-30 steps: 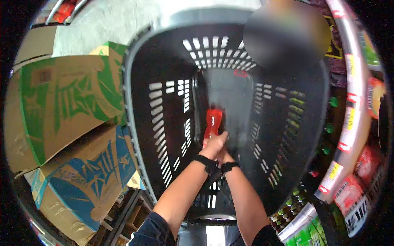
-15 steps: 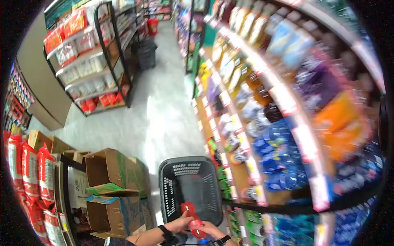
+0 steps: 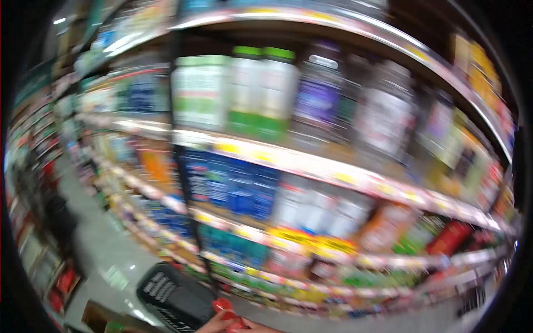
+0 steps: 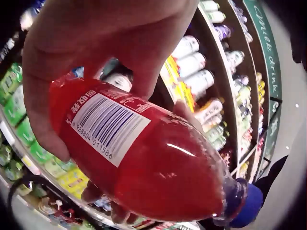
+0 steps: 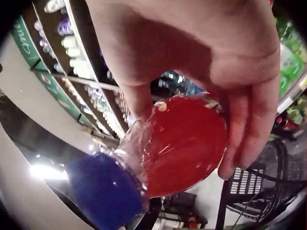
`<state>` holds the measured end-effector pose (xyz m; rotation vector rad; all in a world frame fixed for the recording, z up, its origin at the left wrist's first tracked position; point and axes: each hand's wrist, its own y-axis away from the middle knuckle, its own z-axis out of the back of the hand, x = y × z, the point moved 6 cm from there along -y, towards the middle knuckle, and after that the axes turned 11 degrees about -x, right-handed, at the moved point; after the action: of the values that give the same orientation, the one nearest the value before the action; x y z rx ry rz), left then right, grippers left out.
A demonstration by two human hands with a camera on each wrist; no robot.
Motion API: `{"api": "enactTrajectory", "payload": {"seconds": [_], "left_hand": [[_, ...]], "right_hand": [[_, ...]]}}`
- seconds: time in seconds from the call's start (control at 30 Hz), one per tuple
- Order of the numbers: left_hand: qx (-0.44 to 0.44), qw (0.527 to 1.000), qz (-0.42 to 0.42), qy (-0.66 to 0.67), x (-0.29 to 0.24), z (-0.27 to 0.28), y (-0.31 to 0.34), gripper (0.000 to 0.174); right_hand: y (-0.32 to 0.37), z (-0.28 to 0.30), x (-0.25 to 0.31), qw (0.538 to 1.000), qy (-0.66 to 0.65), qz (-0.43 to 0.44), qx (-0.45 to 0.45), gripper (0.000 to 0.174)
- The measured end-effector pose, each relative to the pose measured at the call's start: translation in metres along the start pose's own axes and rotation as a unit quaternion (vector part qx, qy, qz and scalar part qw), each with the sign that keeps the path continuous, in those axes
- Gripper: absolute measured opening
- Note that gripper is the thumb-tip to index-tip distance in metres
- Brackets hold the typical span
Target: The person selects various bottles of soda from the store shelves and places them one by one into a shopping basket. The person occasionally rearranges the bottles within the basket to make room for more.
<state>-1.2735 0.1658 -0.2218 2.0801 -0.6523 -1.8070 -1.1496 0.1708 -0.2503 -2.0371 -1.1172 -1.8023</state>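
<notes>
A bottle of red drink (image 4: 168, 163) with a blue cap (image 4: 247, 203) is held between both hands. In the left wrist view, my left hand (image 4: 115, 36) curls its fingers round the base end, beside a label with a barcode (image 4: 110, 129). My right hand (image 5: 187, 43) grips the bottle towards its shoulder, thumb on one side and fingers on the other. In the head view both hands are low at the bottom edge, close to the black shopping basket (image 3: 191, 297), with the red base end pointing up and away.
Shelves of drinks fill most of the head view, with white bottles (image 3: 202, 91), purple-labelled bottles (image 3: 317, 94) and blue bottles (image 3: 241, 186) behind price strips (image 3: 311, 166). An aisle floor (image 3: 91, 216) runs off at the left. A cardboard box (image 3: 100, 316) stands left of the basket.
The red bottle was deep in the basket, then came up out of it in both hands. The head view has swung from the basket and aisle up to the drink shelves.
</notes>
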Motion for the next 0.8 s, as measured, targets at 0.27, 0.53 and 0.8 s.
{"api": "enactTrajectory", "payload": {"seconds": [0.27, 0.53, 0.8], "left_hand": [[0.199, 0.965, 0.055, -0.161, 0.022, -0.309, 0.028, 0.032], [0.388, 0.899, 0.201, -0.024, 0.051, -0.582, 0.061, 0.032], [0.519, 0.842, 0.098, -0.111, 0.069, -0.877, 0.08, 0.036]], "right_hand": [[0.302, 0.14, -0.046, 0.965, -0.13, 0.102, -0.203, 0.066], [0.558, 0.211, 0.024, 0.747, 0.184, 0.198, -0.607, 0.079], [0.753, 0.381, 0.01, 0.611, 0.062, 0.279, -0.738, 0.051]]}}
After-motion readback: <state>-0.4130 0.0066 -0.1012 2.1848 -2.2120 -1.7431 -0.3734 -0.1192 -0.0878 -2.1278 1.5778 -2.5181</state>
